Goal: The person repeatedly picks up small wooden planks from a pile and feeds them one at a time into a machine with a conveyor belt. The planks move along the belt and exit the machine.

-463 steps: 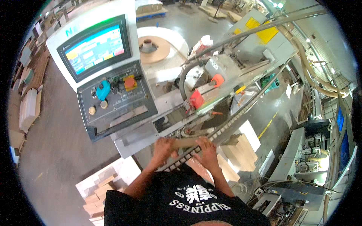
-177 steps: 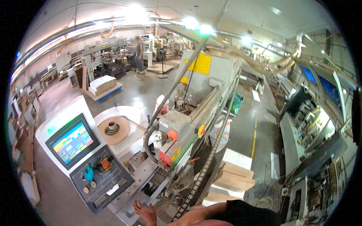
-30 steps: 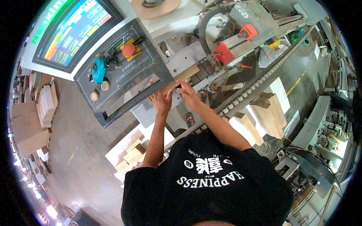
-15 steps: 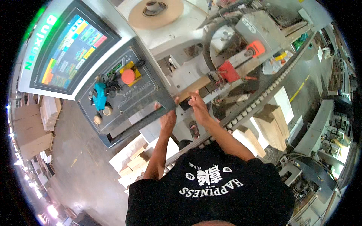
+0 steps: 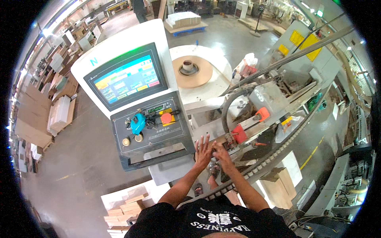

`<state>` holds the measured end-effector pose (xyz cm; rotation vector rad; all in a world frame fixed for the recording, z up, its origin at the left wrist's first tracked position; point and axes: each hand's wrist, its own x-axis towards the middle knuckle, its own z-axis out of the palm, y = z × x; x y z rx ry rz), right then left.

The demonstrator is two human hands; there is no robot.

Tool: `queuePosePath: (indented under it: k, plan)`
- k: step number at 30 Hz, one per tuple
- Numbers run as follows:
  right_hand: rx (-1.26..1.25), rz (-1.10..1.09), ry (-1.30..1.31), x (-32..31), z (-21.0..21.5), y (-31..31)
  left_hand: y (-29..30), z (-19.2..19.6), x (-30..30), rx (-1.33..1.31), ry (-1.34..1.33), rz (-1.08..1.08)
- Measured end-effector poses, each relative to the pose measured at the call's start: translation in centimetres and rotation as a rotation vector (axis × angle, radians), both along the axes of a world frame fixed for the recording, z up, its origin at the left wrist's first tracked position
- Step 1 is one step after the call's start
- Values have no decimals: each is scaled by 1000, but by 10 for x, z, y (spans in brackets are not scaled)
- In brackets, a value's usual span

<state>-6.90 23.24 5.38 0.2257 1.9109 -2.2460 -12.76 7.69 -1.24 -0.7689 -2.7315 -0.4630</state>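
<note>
Brown coil (image 5: 201, 79) on round white table (image 5: 206, 52)

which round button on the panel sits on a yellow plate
The red button, on the yellow plate at the right of the control panel; the two beige buttons are at its lower left, on dark panel.

White lettering stands on the black shirt (image 5: 214, 218), pale lettering on the dark control panel (image 5: 152, 133), a blue letter on the white housing (image 5: 119, 41). The screen (image 5: 127, 77) has text too small for reading.
</note>
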Motion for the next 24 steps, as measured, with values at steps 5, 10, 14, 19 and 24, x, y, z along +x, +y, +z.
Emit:
queuePosePath:
  k: [5,10,14,19,24]
  plan:
    - [298,-58,-5,66,-4,16,33,4,-15,206,-84,110]
    - [1000,-21,51,186,20,70,2,2,18,225,-67,161]
    - [1292,-63,-210,315,-16,128,-38,10,82,328,-31,70]
    - [1492,71,-573,397,-46,152,-73,7,144,308,-131,100]
    - [1485,-164,-571,409,-54,178,-53,38,152,388,-237,-1]
